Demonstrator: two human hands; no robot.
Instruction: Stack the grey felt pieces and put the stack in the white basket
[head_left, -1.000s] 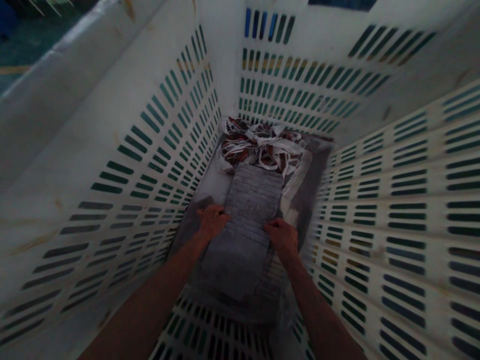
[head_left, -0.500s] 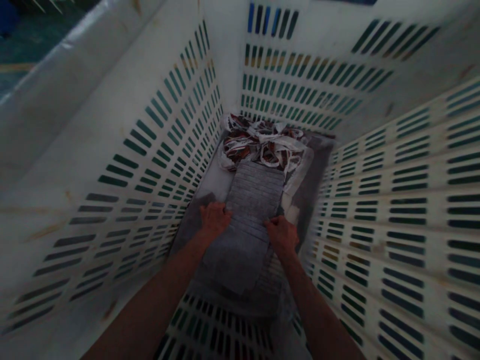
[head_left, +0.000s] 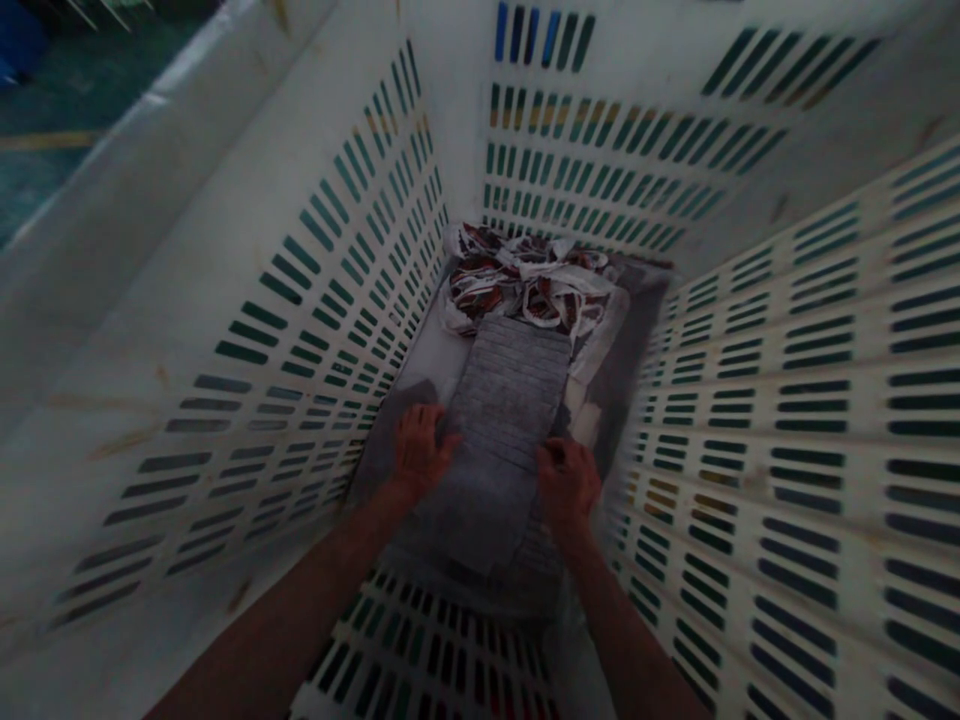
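On the crate floor lies a row of flat grey pieces, overlapping like shingles, with a broader smooth grey sheet at the near end. My left hand is at the left edge of the row, thumb spread away from the fingers and resting near the surface. At the right edge my right hand has its fingers bent, with a gap between thumb and forefinger. Neither hand visibly grips a piece. The dim light hides whether the fingertips touch the edges.
Tall slotted walls of a white plastic crate surround both arms. A heap of white and reddish-brown strips lies against the far wall. More grey material lies along the floor's left and right sides. Green floor shows outside at upper left.
Both hands have loosened from pinching the edges of the grey pieces; the left thumb has come away and the right hand has shifted slightly outward. The pieces look nearly unchanged.
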